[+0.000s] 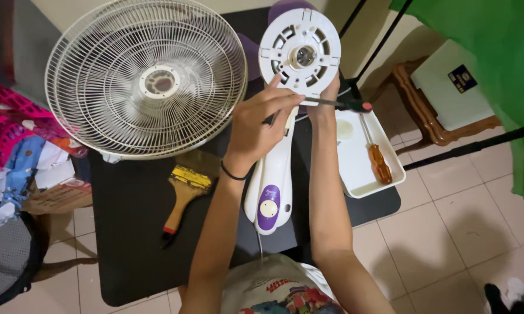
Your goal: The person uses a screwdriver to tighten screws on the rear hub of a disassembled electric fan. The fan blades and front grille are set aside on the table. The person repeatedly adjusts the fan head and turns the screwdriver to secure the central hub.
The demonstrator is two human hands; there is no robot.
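A white and purple fan body [272, 186] lies on the black table [134, 244], its round white motor plate [299, 51] tilted up toward me. My left hand [256, 125], with a black band at the wrist, sits just below the plate and pinches the thin shaft of a black screwdriver [346, 105]. The screwdriver points right, its red-tipped handle out over the tray. My right hand [324, 100] wraps the fan's neck from behind, right under the plate; its fingers are mostly hidden.
Two white fan grilles [145, 81] lie stacked at the table's far left. A yellow-banded paintbrush [183, 195] rests near them. A white tray [355, 174] on the right holds an orange-handled screwdriver [380, 163]. A pink basket [3, 122], a wooden chair [427, 113] and green cloth [500, 70] surround the table.
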